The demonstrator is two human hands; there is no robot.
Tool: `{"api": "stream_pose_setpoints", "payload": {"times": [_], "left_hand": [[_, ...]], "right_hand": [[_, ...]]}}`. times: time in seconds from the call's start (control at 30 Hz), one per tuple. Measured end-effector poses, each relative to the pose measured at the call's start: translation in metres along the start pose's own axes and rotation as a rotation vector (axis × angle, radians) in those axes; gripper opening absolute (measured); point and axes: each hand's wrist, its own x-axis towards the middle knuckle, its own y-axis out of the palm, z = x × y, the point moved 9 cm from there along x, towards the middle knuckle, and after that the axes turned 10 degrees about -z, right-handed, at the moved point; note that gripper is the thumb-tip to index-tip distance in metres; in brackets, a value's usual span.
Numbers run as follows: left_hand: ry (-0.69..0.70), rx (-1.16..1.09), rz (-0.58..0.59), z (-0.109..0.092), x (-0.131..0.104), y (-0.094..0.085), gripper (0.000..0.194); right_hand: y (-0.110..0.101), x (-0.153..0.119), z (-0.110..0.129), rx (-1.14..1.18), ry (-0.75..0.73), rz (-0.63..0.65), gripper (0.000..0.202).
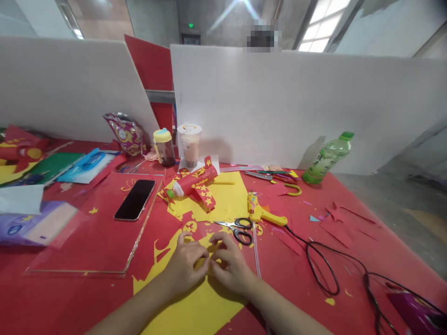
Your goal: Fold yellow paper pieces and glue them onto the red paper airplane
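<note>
My left hand [188, 261] and my right hand [230, 266] meet over a large sheet of yellow paper [195, 307]. Both have curled fingers, with thumbs and fingertips brought together in a pinch. Whatever sits between the fingertips is too small or hidden to name. Just beyond lie black-handled scissors [240, 230], blades pointing left, and a yellow hot glue gun [265, 214]. Farther off, a red paper rocket-like model [199, 181] with yellow stars rests on another yellow sheet [230, 200]. Cut yellow scraps lie around my fingers.
A phone [135, 200] lies on a clear plastic sleeve [87, 251] at left. A bubble tea cup [190, 144], yellow-lidded bottle [164, 146] and green bottle [328, 158] stand along the white partition [244, 102]. The glue gun's black cable [335, 251] loops at right.
</note>
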Motion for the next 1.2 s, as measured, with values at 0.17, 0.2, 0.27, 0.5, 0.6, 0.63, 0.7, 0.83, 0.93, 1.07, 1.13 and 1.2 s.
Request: {"api": "stream_pose_setpoints", "payload": {"times": [0.17,0.2,0.27,0.5,0.6,0.63,0.7,0.83,0.93,1.07,1.13,1.2], "left_hand": [[-0.003,0.025,0.001,0.004,0.001,-0.003,0.016],[0.001,0.032,-0.006,0.004,0.001,-0.004,0.016],[0.000,0.047,-0.021,0.005,0.001,-0.005,0.017],[-0.026,0.096,-0.121,0.014,0.004,-0.015,0.015],[-0.078,0.114,-0.209,0.024,0.008,-0.027,0.017],[-0.092,0.104,-0.211,0.025,0.009,-0.029,0.017],[-0.064,0.039,-0.109,0.019,0.011,-0.021,0.014],[0.044,-0.061,0.071,-0.003,0.006,-0.003,0.017],[0.044,-0.071,0.081,-0.005,0.003,0.000,0.023],[-0.003,-0.089,0.077,0.008,0.005,-0.005,0.024],[-0.045,-0.078,0.026,0.018,0.009,-0.013,0.025],[-0.101,-0.066,-0.048,0.027,0.012,-0.022,0.027]], "right_hand": [[-0.005,0.002,0.000,-0.015,0.004,-0.042,0.016],[-0.005,0.002,0.000,-0.015,0.005,-0.047,0.016],[-0.005,0.003,0.000,-0.015,0.007,-0.046,0.016],[-0.003,0.000,-0.004,-0.022,0.022,-0.023,0.017],[-0.003,0.000,-0.006,-0.019,0.028,-0.026,0.017],[-0.002,0.000,-0.006,-0.019,0.029,-0.023,0.017],[-0.002,0.000,-0.006,-0.021,0.028,-0.010,0.017],[0.000,0.000,-0.004,-0.027,0.017,0.005,0.017],[0.000,-0.001,-0.004,-0.033,0.014,-0.007,0.017],[-0.001,-0.002,-0.008,-0.057,0.010,-0.017,0.016],[-0.002,-0.001,-0.008,-0.064,0.007,-0.012,0.015],[-0.002,0.001,-0.009,-0.064,0.024,-0.002,0.015]]}}
